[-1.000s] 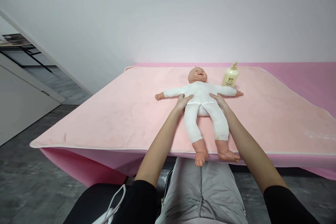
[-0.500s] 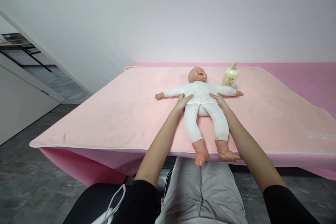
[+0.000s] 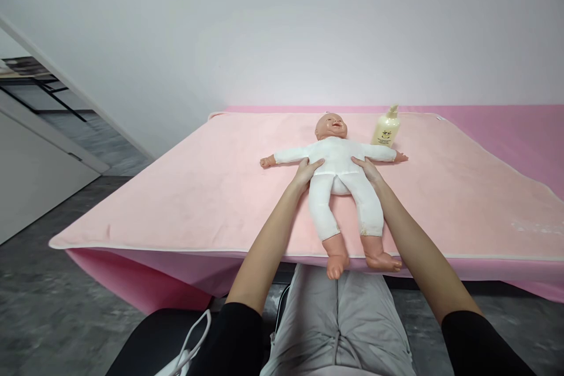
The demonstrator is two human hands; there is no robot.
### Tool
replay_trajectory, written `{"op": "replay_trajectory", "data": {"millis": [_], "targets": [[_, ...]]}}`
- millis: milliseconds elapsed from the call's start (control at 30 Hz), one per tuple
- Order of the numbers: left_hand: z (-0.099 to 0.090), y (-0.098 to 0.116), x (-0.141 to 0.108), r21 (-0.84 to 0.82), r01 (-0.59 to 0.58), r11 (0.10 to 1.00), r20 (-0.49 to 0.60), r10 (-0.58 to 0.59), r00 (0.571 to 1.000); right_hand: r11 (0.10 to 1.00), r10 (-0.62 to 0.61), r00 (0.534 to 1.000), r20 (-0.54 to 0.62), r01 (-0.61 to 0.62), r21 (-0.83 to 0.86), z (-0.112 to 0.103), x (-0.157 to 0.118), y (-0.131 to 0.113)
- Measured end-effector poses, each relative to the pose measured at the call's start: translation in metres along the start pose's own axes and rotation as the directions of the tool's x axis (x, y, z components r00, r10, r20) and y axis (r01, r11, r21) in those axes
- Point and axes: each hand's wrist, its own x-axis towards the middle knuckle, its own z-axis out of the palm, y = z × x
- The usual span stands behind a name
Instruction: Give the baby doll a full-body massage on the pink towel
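Note:
A baby doll [image 3: 337,155] with a white cloth body lies on its back, head away from me, arms spread wide and bare feet at the table's front edge. My left hand [image 3: 307,171] grips the left side of its torso, thumb on the front and fingers tucked behind. On the opposite side, my right hand [image 3: 369,169] holds the torso the same way. Both hands' fingers are mostly hidden by the doll's body. A pale yellow pump bottle [image 3: 386,128] stands just behind the doll's arm on the right.
A pink blanket [image 3: 211,188] covers the table over a darker pink cloth [image 3: 520,135]. Behind rises a white wall [image 3: 282,41]. A white cable [image 3: 194,335] lies at lower left beside my black sleeve. Grey floor shows on the left.

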Motion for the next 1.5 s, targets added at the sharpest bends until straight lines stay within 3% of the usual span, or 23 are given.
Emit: {"op": "replay_trajectory", "data": {"millis": [1167, 1500], "targets": [[-0.0021, -0.0023, 0.0008, 0.008, -0.011, 1.000, 0.027, 0.011, 1.000, 0.999, -0.039, 0.999, -0.008, 0.039, -0.034, -0.0009, -0.0005, 0.0004], [-0.0011, -0.0002, -0.0014, -0.010, -0.021, 1.000, 0.045, 0.022, 0.999, 1.000, -0.002, 1.000, -0.007, 0.002, 0.000, 0.0013, -0.0030, -0.0014]]}}
